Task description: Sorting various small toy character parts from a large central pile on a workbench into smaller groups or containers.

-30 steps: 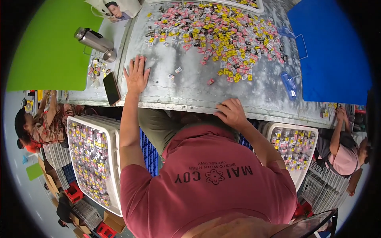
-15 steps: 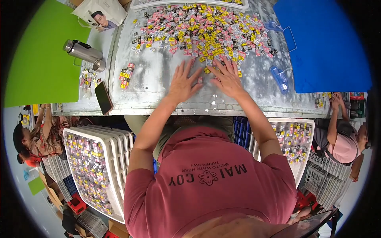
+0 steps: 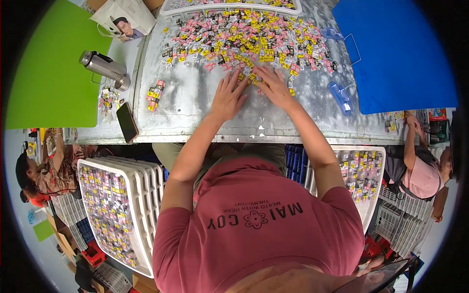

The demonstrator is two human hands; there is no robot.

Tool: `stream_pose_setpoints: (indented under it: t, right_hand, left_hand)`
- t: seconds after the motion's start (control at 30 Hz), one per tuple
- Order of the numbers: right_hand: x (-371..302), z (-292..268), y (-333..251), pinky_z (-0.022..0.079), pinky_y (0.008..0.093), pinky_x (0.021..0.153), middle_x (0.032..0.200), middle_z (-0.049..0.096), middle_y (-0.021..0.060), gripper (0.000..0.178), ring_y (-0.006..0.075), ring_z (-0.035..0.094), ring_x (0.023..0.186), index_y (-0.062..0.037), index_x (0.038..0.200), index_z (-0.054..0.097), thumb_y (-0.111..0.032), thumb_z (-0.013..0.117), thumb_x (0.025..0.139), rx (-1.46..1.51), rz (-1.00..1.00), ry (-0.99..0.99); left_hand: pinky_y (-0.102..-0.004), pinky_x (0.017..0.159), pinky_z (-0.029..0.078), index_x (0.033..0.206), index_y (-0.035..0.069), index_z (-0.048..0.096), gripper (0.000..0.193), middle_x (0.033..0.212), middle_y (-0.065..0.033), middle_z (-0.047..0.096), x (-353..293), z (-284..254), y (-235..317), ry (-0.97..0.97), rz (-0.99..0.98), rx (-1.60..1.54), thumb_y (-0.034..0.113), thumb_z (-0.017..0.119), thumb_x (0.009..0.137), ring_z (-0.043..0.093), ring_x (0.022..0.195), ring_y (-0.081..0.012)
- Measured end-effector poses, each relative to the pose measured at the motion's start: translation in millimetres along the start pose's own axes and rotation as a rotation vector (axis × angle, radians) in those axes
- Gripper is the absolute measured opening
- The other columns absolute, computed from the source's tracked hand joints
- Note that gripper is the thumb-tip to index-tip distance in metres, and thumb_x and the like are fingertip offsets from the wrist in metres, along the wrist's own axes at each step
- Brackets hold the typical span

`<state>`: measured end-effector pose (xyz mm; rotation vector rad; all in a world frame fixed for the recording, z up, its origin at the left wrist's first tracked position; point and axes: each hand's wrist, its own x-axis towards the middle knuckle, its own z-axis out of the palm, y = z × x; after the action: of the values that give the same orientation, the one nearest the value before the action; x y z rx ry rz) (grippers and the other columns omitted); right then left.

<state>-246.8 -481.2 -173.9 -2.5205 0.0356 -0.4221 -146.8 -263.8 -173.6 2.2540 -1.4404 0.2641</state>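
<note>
A broad pile of small square packets (image 3: 210,36) in pink, yellow, black and white lies spread over the far half of the metal tabletop (image 3: 188,97). My left hand (image 3: 228,99) rests palm down at its near edge, fingers stretched out and touching a few packets. Beside it my right hand (image 3: 274,89) lies open too, fingertips angled in towards the left ones. A narrow strip of packets runs between the two sets of fingertips; what lies under the palms is hidden. Neither hand grips anything. A small block of packets (image 3: 156,95) sits apart on the left.
A white tray (image 3: 229,9) stands behind the pile. On the left are a phone (image 3: 127,122), a steel flask (image 3: 103,66) and a green panel (image 3: 53,68); on the right, a blue plastic object (image 3: 340,97) and a blue panel (image 3: 405,63). Stacked trays (image 3: 139,195) flank me. People work at both sides.
My hands have moved slightly closer together at the pile's near edge, the right one shifting left and forward. Some packets at the near edge have shifted.
</note>
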Motion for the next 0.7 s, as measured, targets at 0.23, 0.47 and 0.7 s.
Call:
stream_pose_setpoints:
  t: [0.23,0.47,0.7]
  right_hand:
    - [-6.4,-9.2,1.5,0.046,0.0378,0.109,0.138,0.065,0.0103,0.034,0.0308,0.06,0.128,-0.0086,0.129,0.07,-0.005,0.064,0.096,0.375,0.173,0.182]
    - [-2.1,-17.3,-9.7,0.055,0.0369,0.089,0.121,0.067,0.0117,0.03,0.0291,0.068,0.103,-0.0045,0.117,0.073,-0.002,0.07,0.088,0.022,0.048,0.099]
    - [9.4,-25.7,-11.6,0.052,0.0416,0.091,0.112,0.066,0.0104,0.034,0.0318,0.066,0.1,-0.0073,0.118,0.073,-0.008,0.074,0.084,0.253,0.232,-0.063]
  left_hand:
    - [-0.0488,0.117,0.039,0.138,0.005,0.06,0.051,0.153,-0.0207,0.047,-23.9,-5.7,-3.2,0.07,-0.033,-0.265,0.008,0.069,0.088,0.043,0.142,-0.0439]
    - [-0.0449,0.107,0.046,0.127,0.003,0.068,0.043,0.136,-0.0176,0.058,-32.7,-12.1,1.8,0.148,-0.152,-0.348,0.001,0.069,0.083,0.055,0.125,-0.0383]
    - [-0.0444,0.105,0.047,0.126,0.005,0.069,0.044,0.132,-0.0167,0.059,-30.5,-12.1,3.2,0.145,-0.201,-0.361,0.001,0.07,0.082,0.056,0.122,-0.0375]
